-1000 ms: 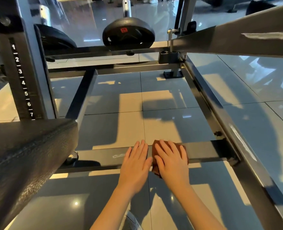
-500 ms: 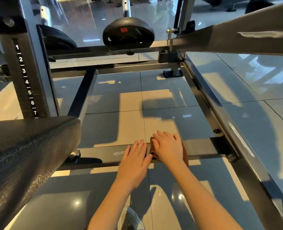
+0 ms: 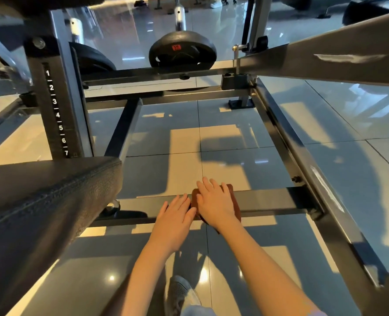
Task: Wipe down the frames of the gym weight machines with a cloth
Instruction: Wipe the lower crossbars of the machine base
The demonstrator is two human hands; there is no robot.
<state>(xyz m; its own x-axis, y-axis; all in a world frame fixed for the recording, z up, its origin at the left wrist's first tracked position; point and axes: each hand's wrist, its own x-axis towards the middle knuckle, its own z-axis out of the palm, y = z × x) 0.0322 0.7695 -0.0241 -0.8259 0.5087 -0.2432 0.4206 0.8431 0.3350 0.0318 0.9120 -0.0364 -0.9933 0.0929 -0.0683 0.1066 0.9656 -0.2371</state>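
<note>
A dark grey crossbar (image 3: 271,199) of the weight machine frame runs low across the floor in front of me. A brown cloth (image 3: 235,207) lies draped over it near the middle. My right hand (image 3: 214,201) presses flat on the cloth with straight fingers, covering most of it. My left hand (image 3: 175,215) rests flat on the bar just to the left, its thumb side touching the cloth.
A black padded seat (image 3: 41,201) fills the lower left. Behind it stands a numbered adjustment post (image 3: 57,115). A long side rail (image 3: 303,160) runs along the right, with a sloped beam (image 3: 325,60) above. Black weight plates (image 3: 182,51) sit at the back.
My right hand with the cloth slid forward over the bar's far edge and is now flat on top again. My left hand stayed beside it.
</note>
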